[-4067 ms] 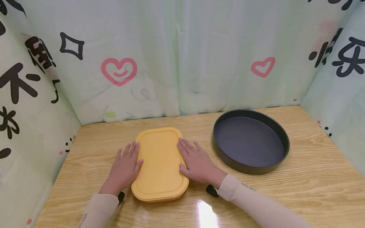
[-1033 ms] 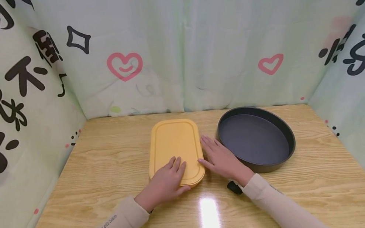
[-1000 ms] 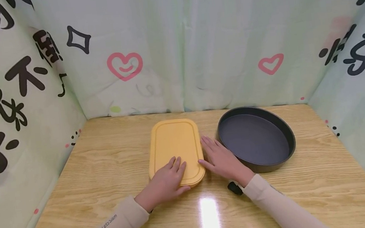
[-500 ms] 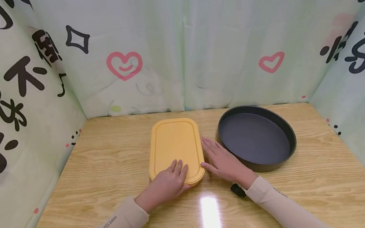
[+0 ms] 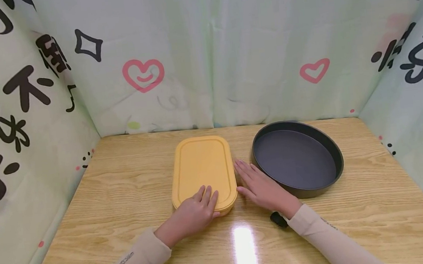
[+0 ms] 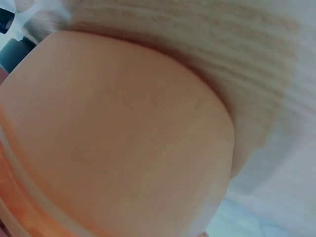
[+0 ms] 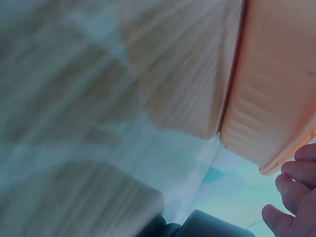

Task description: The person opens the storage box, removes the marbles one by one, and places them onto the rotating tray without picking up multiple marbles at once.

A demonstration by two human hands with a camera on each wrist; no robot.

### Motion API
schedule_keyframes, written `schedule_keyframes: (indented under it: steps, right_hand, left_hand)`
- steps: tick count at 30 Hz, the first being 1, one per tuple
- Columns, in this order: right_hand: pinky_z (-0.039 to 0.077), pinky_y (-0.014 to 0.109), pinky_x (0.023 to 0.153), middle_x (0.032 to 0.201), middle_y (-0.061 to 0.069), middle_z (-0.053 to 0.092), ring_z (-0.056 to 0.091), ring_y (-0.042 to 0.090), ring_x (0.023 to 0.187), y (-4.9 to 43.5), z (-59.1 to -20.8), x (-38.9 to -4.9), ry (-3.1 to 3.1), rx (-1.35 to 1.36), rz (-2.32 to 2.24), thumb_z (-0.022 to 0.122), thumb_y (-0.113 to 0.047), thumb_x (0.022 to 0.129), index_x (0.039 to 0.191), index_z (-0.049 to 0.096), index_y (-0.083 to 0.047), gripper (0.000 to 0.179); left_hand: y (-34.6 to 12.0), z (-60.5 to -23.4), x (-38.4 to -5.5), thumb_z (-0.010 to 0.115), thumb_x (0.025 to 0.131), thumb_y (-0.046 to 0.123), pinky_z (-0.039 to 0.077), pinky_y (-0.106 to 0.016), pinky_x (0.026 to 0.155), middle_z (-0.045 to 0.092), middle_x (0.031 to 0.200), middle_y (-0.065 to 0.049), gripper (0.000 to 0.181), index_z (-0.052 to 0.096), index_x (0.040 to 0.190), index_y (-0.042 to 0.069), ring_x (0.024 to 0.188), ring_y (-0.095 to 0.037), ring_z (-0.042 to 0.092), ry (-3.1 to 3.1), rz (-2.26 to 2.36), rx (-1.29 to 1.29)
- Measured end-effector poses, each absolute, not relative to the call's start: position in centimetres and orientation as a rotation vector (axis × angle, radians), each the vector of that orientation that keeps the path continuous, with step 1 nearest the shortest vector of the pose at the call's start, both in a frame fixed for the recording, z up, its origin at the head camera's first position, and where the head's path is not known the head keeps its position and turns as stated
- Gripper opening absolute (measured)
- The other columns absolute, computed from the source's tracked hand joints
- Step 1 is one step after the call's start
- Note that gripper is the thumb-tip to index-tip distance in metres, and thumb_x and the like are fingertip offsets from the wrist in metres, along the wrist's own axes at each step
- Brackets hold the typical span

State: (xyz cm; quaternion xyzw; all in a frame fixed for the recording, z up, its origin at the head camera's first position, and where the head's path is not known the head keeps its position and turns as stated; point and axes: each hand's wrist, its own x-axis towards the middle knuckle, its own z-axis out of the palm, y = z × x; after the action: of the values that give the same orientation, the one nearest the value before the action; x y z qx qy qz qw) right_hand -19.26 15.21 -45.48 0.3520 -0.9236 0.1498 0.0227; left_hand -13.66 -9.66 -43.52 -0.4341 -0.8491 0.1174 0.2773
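A yellow rectangular food storage box [image 5: 225, 210] stands on the table under its yellow lid [image 5: 205, 163]. My left hand [image 5: 193, 215] grips the lid's near end, fingers spread on top and thumb at the front rim. The left wrist view is filled by the box's rounded wall [image 6: 123, 128]; that hand's fingers are hidden there. My right hand [image 5: 264, 191] lies between the box and a round dark pan [image 5: 295, 153], fingers straight, holding nothing. In the right wrist view its fingertips [image 7: 291, 190] are beside the box's ribbed side [image 7: 266, 94], with a gap between.
The pan is right beside my right hand, its near-left rim close to the fingers. Printed curtains [image 5: 207, 55] enclose the wooden table [image 5: 132, 192] at the back and both sides. A bright reflection lies on the tabletop in front.
The box moved right earlier, and my left hand went from its left side to the near end. Lately the left thumb has drawn against the front, while the right hand has eased slightly off.
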Motion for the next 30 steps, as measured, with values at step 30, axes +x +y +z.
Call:
schedule_keyframes:
  steps: [30]
  right_hand:
    - [0.027,0.051,0.114,0.153,0.023,0.026,0.027,0.032,0.142,12.2,-45.2,-18.7,-2.909,0.860,0.294,0.041,-0.035,0.097,0.145,0.024,0.008,0.067]
  left_hand:
    - [-10.0,-43.4,-13.5,0.021,0.101,-0.003,0.057,-0.023,0.075,0.073,0.100,-0.008,0.049,0.070,0.105,0.005,0.092,-0.018,0.070,-1.989,0.276,-1.068]
